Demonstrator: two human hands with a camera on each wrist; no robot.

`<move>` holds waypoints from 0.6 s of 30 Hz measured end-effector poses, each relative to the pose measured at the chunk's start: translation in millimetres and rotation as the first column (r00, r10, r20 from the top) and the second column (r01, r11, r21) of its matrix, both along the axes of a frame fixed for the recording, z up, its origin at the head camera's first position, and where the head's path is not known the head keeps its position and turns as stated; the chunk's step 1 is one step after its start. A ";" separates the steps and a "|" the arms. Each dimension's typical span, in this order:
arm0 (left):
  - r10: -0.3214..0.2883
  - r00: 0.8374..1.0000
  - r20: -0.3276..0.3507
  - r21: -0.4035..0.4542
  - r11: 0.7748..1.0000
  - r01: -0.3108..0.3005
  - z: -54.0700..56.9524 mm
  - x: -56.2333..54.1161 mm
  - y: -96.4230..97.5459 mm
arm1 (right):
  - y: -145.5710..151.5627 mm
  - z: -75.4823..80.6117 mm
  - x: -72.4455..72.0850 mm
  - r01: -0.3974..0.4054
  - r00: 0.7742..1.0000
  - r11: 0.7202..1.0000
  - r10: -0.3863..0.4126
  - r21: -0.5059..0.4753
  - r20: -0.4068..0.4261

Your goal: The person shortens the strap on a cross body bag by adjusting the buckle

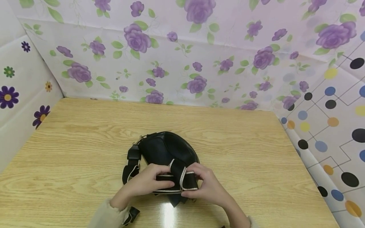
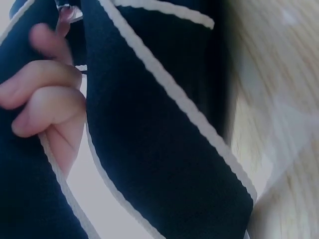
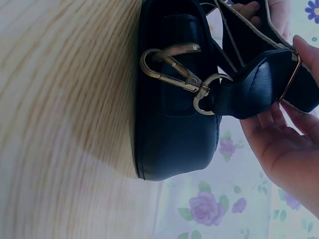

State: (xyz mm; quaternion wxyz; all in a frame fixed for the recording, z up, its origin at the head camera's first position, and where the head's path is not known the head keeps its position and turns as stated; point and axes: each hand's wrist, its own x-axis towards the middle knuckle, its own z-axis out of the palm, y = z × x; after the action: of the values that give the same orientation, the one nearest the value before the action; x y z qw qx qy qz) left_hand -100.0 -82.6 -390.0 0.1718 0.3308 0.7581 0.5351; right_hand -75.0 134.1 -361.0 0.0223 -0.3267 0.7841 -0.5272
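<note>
A black crossbody bag of smooth leather-like material lies on the wooden table. Its wide black strap has white braided edging and folds over itself in front of the bag. My left hand grips the strap, its fingers curled round the band in the left wrist view. Opposite it, my right hand pinches the strap beside a gold slider. A gold swivel clasp hangs at the strap's leather end, in front of the bag's side. The bag's front lower part is hidden behind hands and strap.
Another strap section with metal fittings lies along the bag's left side. A small black piece shows by the left sleeve. Flower-printed cloth rises behind the table, and a dotted cloth stands at the right.
</note>
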 end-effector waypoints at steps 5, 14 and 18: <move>-0.006 0.999 0.032 0.022 1.000 0.005 1.6 0.4 -2.4 | 2.4 0.5 -1.1 -0.032 0.999 0.999 0.032 0.005 -0.035; -0.026 0.998 0.054 0.031 0.999 0.025 4.4 -0.1 -5.0 | 3.8 2.1 -2.0 -0.067 0.994 0.998 0.069 0.018 -0.090; -0.036 0.999 0.036 0.020 0.999 0.036 5.1 -0.9 -8.1 | 3.4 2.6 -2.2 -0.067 0.992 0.997 0.069 0.026 -0.102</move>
State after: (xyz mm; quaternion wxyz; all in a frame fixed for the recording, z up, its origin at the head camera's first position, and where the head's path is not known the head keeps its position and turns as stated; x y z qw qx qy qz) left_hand -100.9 -90.7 -384.9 0.1922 0.3361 0.7437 0.5450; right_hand -77.2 137.5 -358.4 0.0032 -0.3797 0.7784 -0.4999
